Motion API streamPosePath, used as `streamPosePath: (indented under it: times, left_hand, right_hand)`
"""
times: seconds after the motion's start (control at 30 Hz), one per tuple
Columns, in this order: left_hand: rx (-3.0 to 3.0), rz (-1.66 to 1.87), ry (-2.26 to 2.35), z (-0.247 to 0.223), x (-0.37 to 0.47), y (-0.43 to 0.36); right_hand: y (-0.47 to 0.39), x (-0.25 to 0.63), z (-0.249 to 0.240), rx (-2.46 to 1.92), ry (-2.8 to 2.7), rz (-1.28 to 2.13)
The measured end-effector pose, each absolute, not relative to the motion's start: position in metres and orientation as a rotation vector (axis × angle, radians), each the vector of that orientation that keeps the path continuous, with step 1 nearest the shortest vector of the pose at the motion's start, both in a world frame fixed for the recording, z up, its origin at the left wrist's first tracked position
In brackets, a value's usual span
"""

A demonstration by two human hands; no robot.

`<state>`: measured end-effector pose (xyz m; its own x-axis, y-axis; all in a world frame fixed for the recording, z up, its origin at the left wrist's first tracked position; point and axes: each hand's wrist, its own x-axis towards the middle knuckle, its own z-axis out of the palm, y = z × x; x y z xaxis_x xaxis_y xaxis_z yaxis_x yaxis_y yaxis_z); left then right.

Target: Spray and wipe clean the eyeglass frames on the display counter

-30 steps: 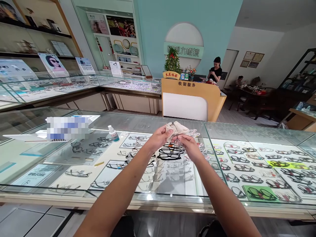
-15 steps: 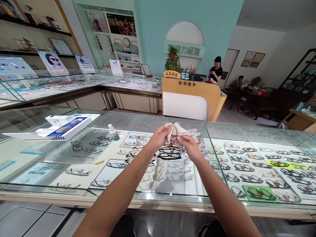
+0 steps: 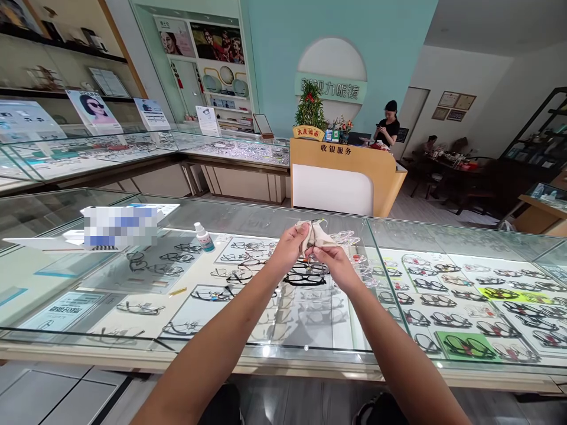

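Observation:
Above the glass counter, my left hand (image 3: 290,245) is closed on a beige cloth (image 3: 324,237), thumb on top. A pair of thin-rimmed eyeglasses (image 3: 313,228) lies against the cloth, partly hidden by its folds and my fingers. My right hand (image 3: 334,260) is closed in a pinch at the lower edge of the eyeglasses and cloth, close to the left fingertips. Beneath the hands, black-framed glasses (image 3: 305,278) rest inside the display case.
On the glass counter (image 3: 239,213) stand a small spray bottle (image 3: 204,237) and, farther left, an open white-and-blue box (image 3: 119,227), partly pixelated. Rows of glasses (image 3: 449,319) fill the case at right. A person (image 3: 388,127) stands behind the wooden cashier desk (image 3: 345,154).
My right fingers have shifted slightly left, closer to my left hand. The cloth and eyeglasses have turned a little between the hands.

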<state>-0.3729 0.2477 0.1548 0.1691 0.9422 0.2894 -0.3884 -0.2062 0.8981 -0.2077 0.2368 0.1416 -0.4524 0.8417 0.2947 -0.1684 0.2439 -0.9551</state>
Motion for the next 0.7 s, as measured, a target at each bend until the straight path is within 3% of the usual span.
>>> streamPosePath:
  times: [0.17,0.7]
  left_hand:
    - [1.195,1.241,0.527,0.166,-0.38,0.243]
    - [1.02,1.491,0.684,0.159,-0.376,0.254]
  right_hand:
    - [0.242,-0.203,0.141,-0.628,-1.475,1.39]
    - [0.242,-0.191,0.15,-0.638,-1.47,1.237]
